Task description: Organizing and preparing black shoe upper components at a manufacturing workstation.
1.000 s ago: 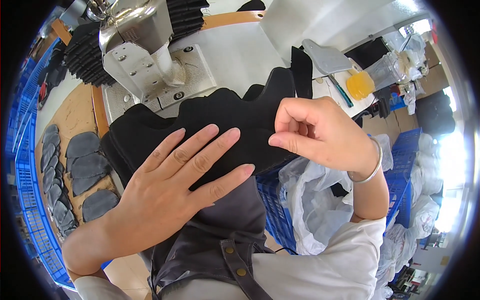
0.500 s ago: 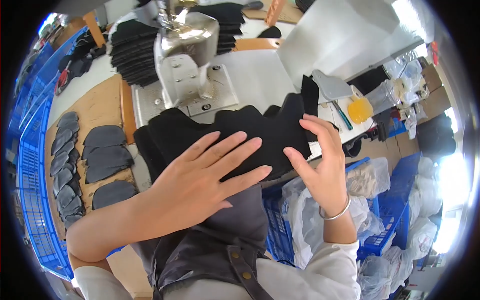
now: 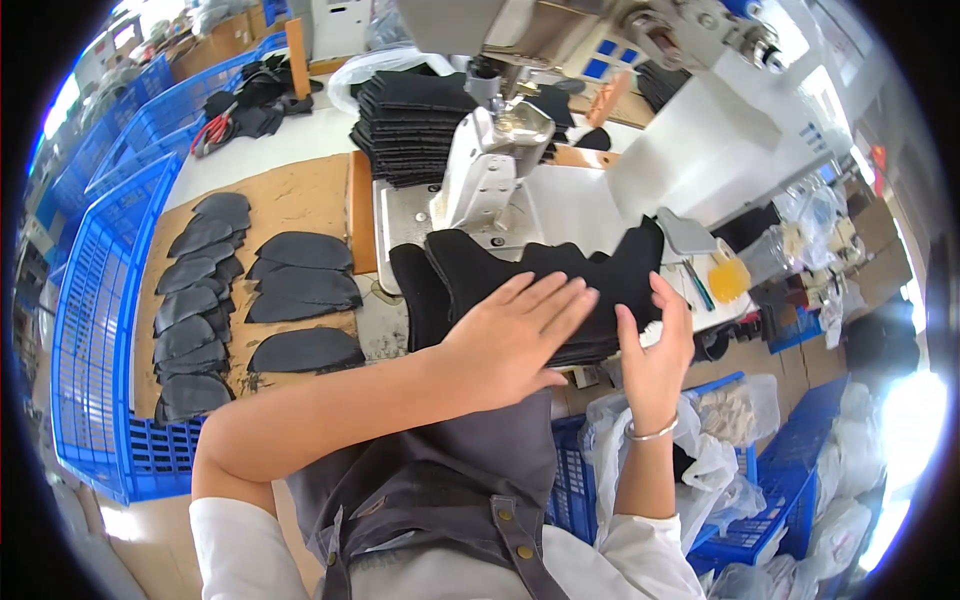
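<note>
While my left hand lies flat with its fingers spread open on the stack of black fabric pieces, my right hand has come in against the stack's right edge, fingers loosely curled and thumb up, touching the cloth but, as far as I can see, not pinching anything. A second ago that right hand was raised above the pile with its fingertips pinched together; half a second ago it was dropping toward the edge. Now it rests there, so I judge that I am squaring and steadying the pile rather than lifting a piece off it. My head has also tipped up, so more of the desk shows than before.

The stack sits on the near part of the desk, just in front of the sewing machine, its scalloped upper edge reaching toward the machine's base. Behind the machine stands a taller pile of folded black pieces. To my left, dark rounded cut pieces lie in rows on a brown board, with a blue plastic crate beside them. To the right of the stack, a yellow item lies near the desk's edge. Below it are clear plastic bags in blue crates. A silver bangle circles my right wrist.
</note>
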Demonstrator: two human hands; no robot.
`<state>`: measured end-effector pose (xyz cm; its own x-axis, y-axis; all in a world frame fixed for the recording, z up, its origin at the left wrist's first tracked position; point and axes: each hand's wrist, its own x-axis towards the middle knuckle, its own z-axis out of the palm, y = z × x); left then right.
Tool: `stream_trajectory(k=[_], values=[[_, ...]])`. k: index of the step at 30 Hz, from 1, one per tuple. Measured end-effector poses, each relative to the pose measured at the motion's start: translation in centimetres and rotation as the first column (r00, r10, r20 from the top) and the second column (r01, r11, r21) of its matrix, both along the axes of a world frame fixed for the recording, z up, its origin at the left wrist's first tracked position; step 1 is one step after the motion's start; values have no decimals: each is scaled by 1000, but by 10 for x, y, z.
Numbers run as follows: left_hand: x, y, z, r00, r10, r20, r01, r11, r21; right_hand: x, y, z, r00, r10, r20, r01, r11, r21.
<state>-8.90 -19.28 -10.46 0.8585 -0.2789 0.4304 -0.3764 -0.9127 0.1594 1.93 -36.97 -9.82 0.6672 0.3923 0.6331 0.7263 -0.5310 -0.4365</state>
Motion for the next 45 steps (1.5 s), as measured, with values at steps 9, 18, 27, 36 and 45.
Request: stream_trajectory(k=[9, 18, 27, 36, 45], values=[[1, -13, -3, 988, 147, 39, -151, 978, 145, -5, -2, -7, 994, -72, 82, 77, 995, -61], [22, -41, 4, 987, 158, 0, -157, 980, 120, 2, -2, -12, 982, 63, -178, -13, 963, 269], [12, -37, 13, 985, 168, 41, -166, 985, -35, -7, 9, 1, 867, 425, -261, -120, 687, 717], [-99, 55, 79, 770, 531, 353, -601, 789, 127, -35, -1, 23, 538, 817, -207, -388, 459, 799], [8, 213, 100, 545, 609, 577, -811, 559, 176, -40, 8, 5, 535, 781, -321, -527, 606, 595]])
